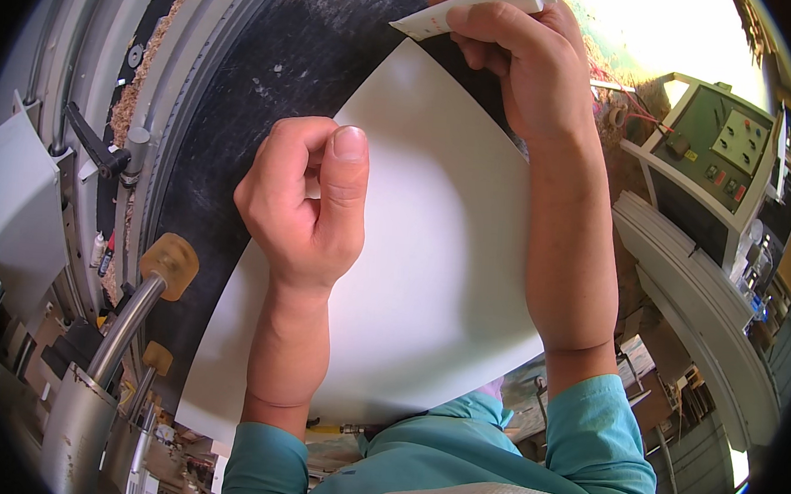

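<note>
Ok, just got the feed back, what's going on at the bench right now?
A person has a flat white rectangular panel lying on a dark worn work surface. The right hand grips a white squeeze tube at the panel's far edge. The left hand rests closed on the panel, holding nothing visible.

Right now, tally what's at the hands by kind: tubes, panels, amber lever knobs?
White squeeze tube, pinched in the right hand: 1
White flat panel, under the closed left hand: 1
Amber translucent lever knobs, large and small: 2
Total: 4
</note>
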### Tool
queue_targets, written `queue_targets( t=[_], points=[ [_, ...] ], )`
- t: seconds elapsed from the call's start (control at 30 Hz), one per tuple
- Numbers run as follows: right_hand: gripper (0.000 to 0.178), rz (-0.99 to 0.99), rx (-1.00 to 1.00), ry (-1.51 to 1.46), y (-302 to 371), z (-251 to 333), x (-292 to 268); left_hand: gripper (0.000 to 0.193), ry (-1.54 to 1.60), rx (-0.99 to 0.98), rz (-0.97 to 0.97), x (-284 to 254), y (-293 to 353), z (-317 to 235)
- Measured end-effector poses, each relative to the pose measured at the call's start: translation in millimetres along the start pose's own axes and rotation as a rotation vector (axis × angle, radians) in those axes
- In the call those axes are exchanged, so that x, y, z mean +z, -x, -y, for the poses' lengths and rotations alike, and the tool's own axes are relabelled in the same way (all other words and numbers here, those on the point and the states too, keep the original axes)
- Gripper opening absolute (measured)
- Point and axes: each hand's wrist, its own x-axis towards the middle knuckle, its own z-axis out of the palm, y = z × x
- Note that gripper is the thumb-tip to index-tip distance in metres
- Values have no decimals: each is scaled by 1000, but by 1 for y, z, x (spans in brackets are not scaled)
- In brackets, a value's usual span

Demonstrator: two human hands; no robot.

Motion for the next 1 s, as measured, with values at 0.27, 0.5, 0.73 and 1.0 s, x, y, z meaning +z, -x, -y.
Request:
queue_targets(
  t=[0.27, 0.5, 0.73, 1.0],
  points=[
    [13, -3, -13, -11, 0, 6, 3, 21, 0, 7, -2, 2, -2, 2],
    [15, -667, -307, -350, -19, -8, -3, 21, -48, 32, 24, -2, -6, -3],
    [32, -685, -721, 116, -15, -27, -8, 26, -189, 190, -43, 5, -3, 7],
    [22, -508, -652, 264, 177, 18, 24, 25, -64, -114, 29, -32, 68, -26]
  ],
)
